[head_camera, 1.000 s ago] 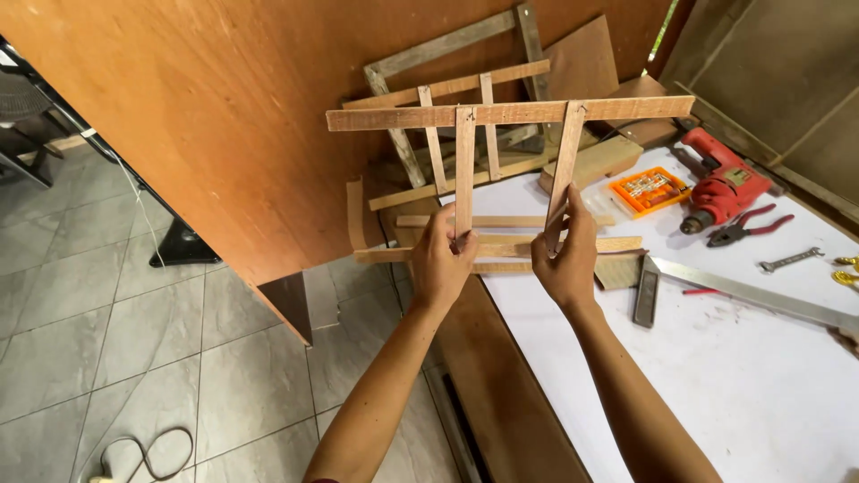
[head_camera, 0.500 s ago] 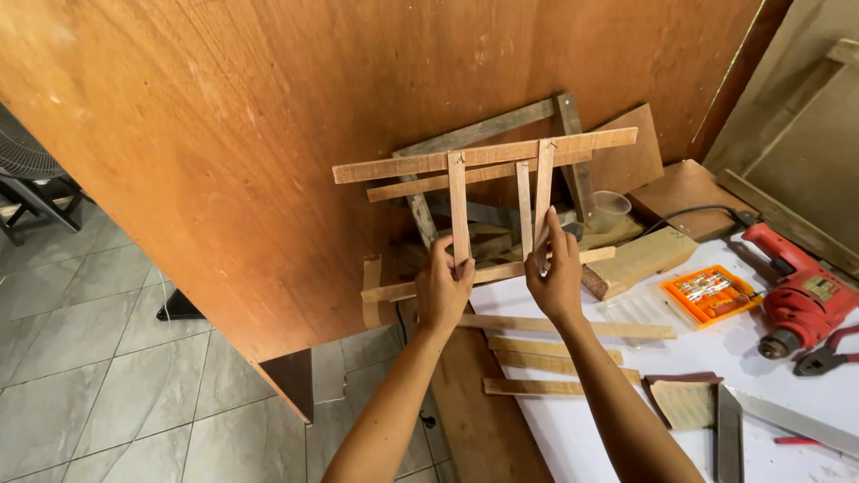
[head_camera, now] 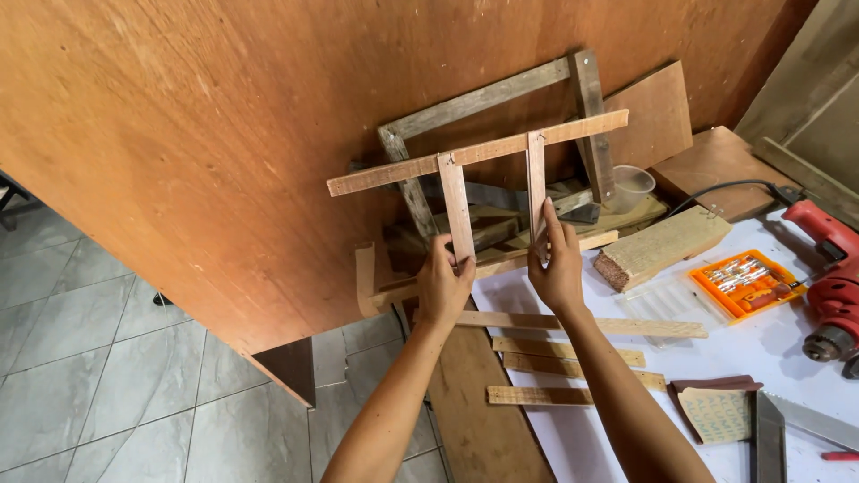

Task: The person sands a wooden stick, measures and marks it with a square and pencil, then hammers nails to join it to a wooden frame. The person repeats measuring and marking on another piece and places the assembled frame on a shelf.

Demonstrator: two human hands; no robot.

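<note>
A pale tan wooden frame (head_camera: 474, 156) is seen against reddish-brown plywood (head_camera: 179, 134); an orange case (head_camera: 744, 283) and red drill (head_camera: 828, 277) are seen on the white desk (head_camera: 761, 358) at right.

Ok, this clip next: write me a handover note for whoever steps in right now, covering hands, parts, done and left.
Left hand: grip shut on the left upright of the slat frame, held up before the plywood panel.
Right hand: grip shut on the right upright.
Done: two uprights hang from the top slat, seemingly fastened.
Left: loose slats lie on the white table; nothing joins the lower ends.
Nearby: red drill, orange bit case, wood block.
</note>
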